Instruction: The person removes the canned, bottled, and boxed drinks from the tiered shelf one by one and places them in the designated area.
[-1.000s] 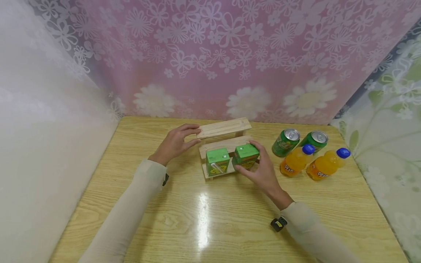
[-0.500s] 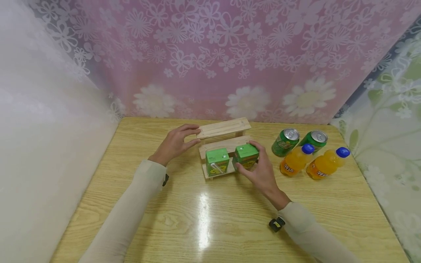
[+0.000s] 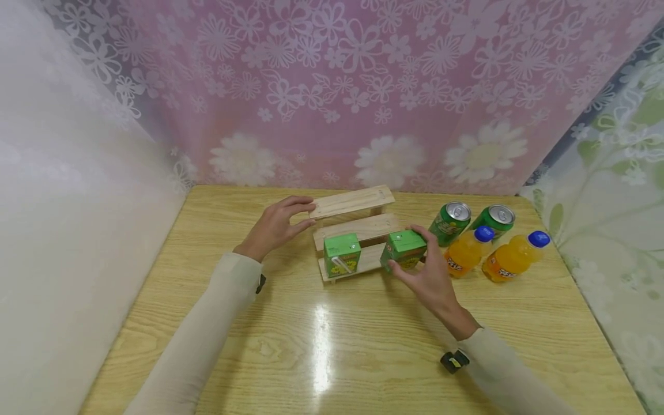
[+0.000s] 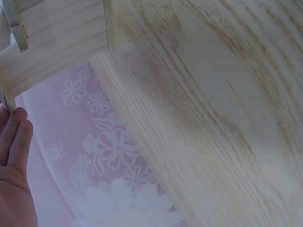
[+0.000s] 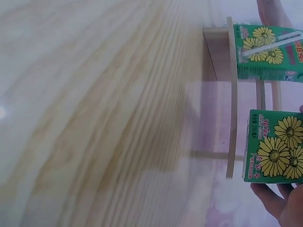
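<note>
A small wooden three-step rack [image 3: 353, 203] stands near the back of the table. My left hand [image 3: 274, 227] touches the left end of its top step with nearly straight fingers; in the left wrist view the fingertips [image 4: 21, 113] meet the wood's edge. On the left of the bottom step stands a green drink carton [image 3: 342, 255] with yellow flowers and a straw on its front. My right hand [image 3: 433, 279] grips a second green drink carton [image 5: 274, 146] between thumb and fingers, at the right end of that step. Whether its base touches the step cannot be seen.
Right of the rack stand two green soda cans [image 3: 450, 225] with two orange soda bottles [image 3: 467, 253] in front, close beside my right hand. A floral curtain [image 3: 332, 104] hangs behind the wooden table [image 3: 270, 346].
My right hand has moved the second carton to the right, widening the gap between the two cartons. The left hand and the rack stay in place.
</note>
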`<state>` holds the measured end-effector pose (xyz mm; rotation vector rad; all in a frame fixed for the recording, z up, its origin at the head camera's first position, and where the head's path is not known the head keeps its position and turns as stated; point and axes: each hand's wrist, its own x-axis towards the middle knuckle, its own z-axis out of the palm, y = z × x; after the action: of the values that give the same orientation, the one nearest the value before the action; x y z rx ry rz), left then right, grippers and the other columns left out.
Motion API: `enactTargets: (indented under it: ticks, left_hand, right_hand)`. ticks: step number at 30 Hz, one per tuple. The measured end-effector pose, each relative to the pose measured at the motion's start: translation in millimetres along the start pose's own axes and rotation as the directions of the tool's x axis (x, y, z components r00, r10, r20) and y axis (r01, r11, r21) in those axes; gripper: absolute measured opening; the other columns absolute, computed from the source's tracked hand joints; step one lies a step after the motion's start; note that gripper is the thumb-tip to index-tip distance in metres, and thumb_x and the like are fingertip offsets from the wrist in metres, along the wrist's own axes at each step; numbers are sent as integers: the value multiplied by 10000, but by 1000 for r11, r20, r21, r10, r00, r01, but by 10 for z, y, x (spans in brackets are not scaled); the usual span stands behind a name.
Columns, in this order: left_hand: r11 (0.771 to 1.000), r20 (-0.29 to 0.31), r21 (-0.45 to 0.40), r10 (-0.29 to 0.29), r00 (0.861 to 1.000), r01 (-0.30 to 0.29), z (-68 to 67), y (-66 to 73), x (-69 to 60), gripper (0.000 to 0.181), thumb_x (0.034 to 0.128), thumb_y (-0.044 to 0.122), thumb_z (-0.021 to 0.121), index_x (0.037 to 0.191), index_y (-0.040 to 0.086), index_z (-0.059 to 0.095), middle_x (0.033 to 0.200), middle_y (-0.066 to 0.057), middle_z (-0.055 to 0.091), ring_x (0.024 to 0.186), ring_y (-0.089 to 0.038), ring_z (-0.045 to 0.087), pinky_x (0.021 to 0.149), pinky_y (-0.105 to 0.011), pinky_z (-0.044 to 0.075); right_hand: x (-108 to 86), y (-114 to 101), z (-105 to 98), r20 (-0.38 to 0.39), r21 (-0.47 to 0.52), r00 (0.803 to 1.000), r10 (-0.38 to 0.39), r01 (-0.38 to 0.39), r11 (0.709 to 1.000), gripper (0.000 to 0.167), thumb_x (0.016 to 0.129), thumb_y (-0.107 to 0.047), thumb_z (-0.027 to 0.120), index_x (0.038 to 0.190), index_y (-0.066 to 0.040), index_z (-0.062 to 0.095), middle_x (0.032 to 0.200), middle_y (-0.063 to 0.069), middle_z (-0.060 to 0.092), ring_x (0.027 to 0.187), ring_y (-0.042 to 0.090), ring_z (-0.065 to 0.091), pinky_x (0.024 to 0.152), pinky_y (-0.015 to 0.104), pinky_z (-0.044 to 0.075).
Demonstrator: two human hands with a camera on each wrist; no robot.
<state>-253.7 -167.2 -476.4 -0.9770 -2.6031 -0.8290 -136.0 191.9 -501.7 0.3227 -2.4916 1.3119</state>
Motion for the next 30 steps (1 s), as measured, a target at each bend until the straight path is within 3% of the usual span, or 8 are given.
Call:
enactTargets:
  ticks: [4, 9, 11, 17, 25, 30]
  left_hand:
    - [1000, 12, 0, -15, 1000, 15, -11, -12, 9, 432, 1032, 227, 789, 1433, 80, 724, 1535, -106, 655, 1371, -305, 673, 1136, -482, 583]
    - [1000, 15, -8, -6, 1000, 6, -23, -33, 25, 433, 1029, 215, 792, 1433, 74, 723, 1523, -141, 659, 1368, -313, 673, 1130, -487, 585]
    - [1000, 13, -13, -1, 1000, 1, -29, -41, 32, 431, 1028, 208, 792, 1430, 70, 724, 1514, -158, 663, 1362, -321, 676, 1122, -495, 589]
    - [1000, 17, -23, 5, 1000, -4, -51, -47, 48, 430, 1026, 203, 794, 1428, 67, 724, 1511, -156, 664, 1360, -323, 677, 1120, -496, 590]
    - [1000, 21, -27, 3, 1000, -2, -64, -69, 60, 437, 1018, 200, 804, 1427, 67, 725, 1522, -133, 660, 1365, -318, 674, 1118, -491, 591]
    - [999, 25, -34, -1, 1000, 2, -74, -72, 67, 436, 1020, 212, 802, 1423, 63, 727, 1523, -133, 659, 1366, -324, 673, 1116, -498, 591]
  right_hand:
    - [-67, -4, -94, -12, -39, 1000, 5, -5, 999, 930, 875, -53, 897, 1636, -75, 364, 1447, 254, 598, 1155, 368, 681, 929, 544, 627]
    - [-155, 19, -202, -28, -52, 999, 20, -21, 998, 935, 871, -42, 900, 1640, -73, 368, 1554, 194, 566, 1181, 125, 626, 951, 130, 541]
    - [-192, 30, -244, -30, -49, 999, 25, -27, 998, 937, 871, -30, 897, 1643, -70, 368, 1580, 195, 553, 1178, 19, 587, 953, 38, 480]
    - [-326, 39, -389, -41, -93, 998, 47, -50, 994, 934, 867, -17, 897, 1635, -52, 367, 1491, 232, 591, 1105, -139, 521, 930, -1, 459]
    - [-491, 70, -602, -76, -116, 994, 84, -93, 989, 937, 862, 5, 894, 1635, -55, 370, 1414, 256, 605, 1070, -141, 530, 941, -34, 425]
    - [-579, 107, -724, -101, -132, 988, 115, -128, 983, 951, 864, 14, 888, 1648, -61, 354, 1464, 231, 562, 1103, -125, 514, 936, -32, 422]
